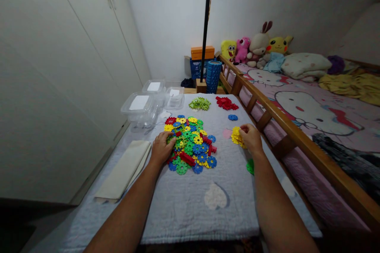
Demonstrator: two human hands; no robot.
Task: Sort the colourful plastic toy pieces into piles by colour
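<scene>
A mixed heap of plastic snowflake discs [187,144], in blue, green, yellow and red, lies on the cloth-covered table; a few red connector blocks [187,158] are among them. At the heap's left edge rests my left hand [162,146], its fingers spread over the pieces. My right hand [251,137] is to the right, fingertips pinched at the edge of a small pile of yellow snowflake discs [237,137]. Some of the pinched piece is hidden by the fingers. Beside my right wrist, a green disc [250,166] is partly covered by the arm.
Behind are a light-green pile [200,103], a red pile [227,103] and blue discs [232,117]. Clear lidded boxes [139,106] stand back left, near a folded beige cloth [124,172]. A wooden bed rail [267,116] borders the right side; a black pole [205,27] rises behind.
</scene>
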